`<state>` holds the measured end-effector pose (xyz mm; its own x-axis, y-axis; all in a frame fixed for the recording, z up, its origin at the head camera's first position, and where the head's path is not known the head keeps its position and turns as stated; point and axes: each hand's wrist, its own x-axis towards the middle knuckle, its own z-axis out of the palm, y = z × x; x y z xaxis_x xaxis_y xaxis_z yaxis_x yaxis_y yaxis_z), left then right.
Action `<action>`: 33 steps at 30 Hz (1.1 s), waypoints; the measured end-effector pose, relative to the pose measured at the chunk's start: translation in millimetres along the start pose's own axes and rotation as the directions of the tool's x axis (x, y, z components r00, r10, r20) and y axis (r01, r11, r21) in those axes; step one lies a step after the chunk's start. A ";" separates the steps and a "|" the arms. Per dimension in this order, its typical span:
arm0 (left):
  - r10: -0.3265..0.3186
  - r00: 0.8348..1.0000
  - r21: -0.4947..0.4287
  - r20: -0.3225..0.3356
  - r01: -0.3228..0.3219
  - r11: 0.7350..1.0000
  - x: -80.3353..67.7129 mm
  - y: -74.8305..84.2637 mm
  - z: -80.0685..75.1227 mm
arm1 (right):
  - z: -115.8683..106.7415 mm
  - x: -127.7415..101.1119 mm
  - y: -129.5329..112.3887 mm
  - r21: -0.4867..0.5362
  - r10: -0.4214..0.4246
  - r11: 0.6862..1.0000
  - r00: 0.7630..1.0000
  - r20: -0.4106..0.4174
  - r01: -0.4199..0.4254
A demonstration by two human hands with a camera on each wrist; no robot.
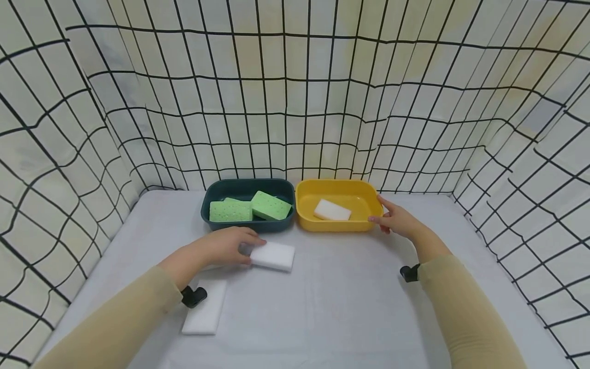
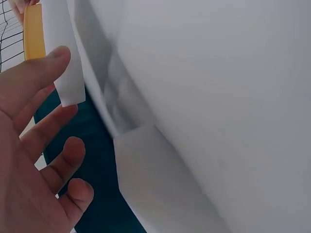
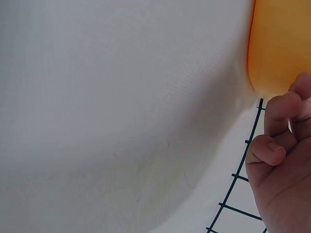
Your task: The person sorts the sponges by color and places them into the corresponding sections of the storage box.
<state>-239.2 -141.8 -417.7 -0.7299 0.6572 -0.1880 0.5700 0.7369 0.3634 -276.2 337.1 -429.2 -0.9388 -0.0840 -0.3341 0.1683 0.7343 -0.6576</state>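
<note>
My left hand [image 1: 251,246] lies on the left end of a white sponge [image 1: 273,255] on the table, just in front of the dark green tray [image 1: 249,187]. In the left wrist view its fingers [image 2: 68,111] are spread and nearly straight, with the fingertips against that white sponge [image 2: 63,58]. My right hand [image 1: 379,211] grips the right rim of the yellow tray [image 1: 338,185], which holds one white sponge [image 1: 332,210]. From the right wrist the curled fingers [image 3: 282,131] sit against the yellow tray [image 3: 282,43].
The dark green tray holds green sponges [image 1: 271,205]. A second white sponge [image 1: 206,306] lies on the grey table [image 1: 332,307] under my left forearm. Cloth walls with a black grid [image 1: 295,102] close in the back and both sides.
</note>
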 end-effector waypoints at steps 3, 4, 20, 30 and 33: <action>-0.007 1.000 0.000 -0.009 0.007 1.000 -1.9 1.1 -1.7 | -0.9 0.6 0.0 0.000 -0.003 1.000 1.000 0.001 0.003; -0.011 1.000 0.000 -0.011 0.011 1.000 -2.4 1.4 -2.0 | -1.2 0.8 0.1 0.000 -0.003 1.000 1.000 0.002 0.003; -0.002 0.998 -0.041 -0.066 -0.001 0.999 7.2 19.2 -18.9 | 0.0 1.6 2.0 0.014 0.001 1.000 1.000 -0.006 -0.001; -0.037 0.993 -0.108 -0.115 0.024 0.994 33.5 40.0 -41.7 | 0.5 3.1 2.9 0.026 0.007 1.000 1.000 -0.012 -0.007; -0.042 0.991 -0.112 -0.124 0.028 0.993 45.0 44.1 -46.3 | 0.4 3.2 3.3 0.027 0.009 1.000 1.000 -0.012 -0.009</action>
<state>-264.4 -87.1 -367.9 -0.7942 0.6011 -0.0887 0.5035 0.7328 0.4578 -278.5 339.0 -432.7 -0.9406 -0.0696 -0.3322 0.1845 0.7168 -0.6725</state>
